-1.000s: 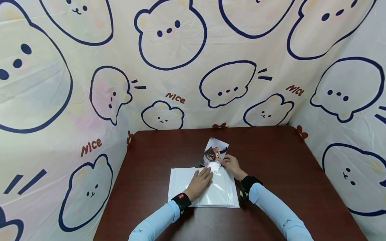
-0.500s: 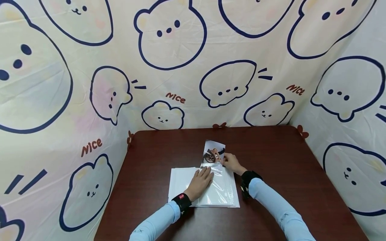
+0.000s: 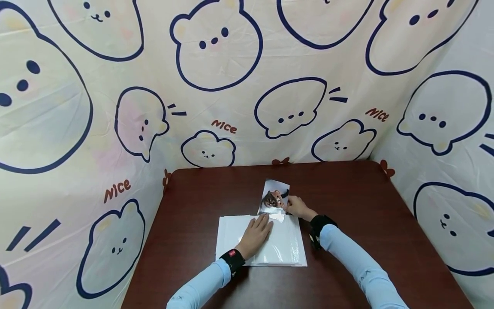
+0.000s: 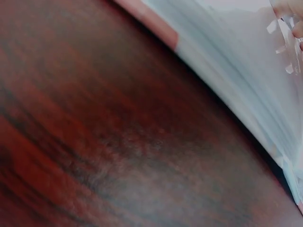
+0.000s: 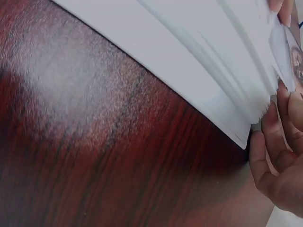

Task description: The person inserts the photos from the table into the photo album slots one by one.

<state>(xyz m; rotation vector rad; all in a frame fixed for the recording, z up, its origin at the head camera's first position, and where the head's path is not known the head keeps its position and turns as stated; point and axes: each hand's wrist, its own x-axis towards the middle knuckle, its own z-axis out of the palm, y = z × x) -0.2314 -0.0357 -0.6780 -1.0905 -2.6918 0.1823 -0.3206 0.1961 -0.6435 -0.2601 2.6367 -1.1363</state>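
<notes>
White sheets [image 3: 235, 234] sit stacked near the middle of the dark wooden table [image 3: 347, 257], closer to the near edge. Left hand [image 3: 256, 234] lies flat on the stack, fingers straight, pressing down on a clear plastic sleeve [image 3: 283, 244]. Just past it the right hand [image 3: 295, 206] pinches a cat photo [image 3: 273, 198] — its lower part tucked at the sleeve's far end, top tilted up toward the far edge.

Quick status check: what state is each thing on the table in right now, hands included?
Photo: partly out of the sleeve, far end sticking past it.
Clear sleeve: lying on the paper stack, pressed flat.
Paper stack: flat on the table.
Left hand: flat, pressing the sleeve.
Right hand: pinching the photo.
</notes>
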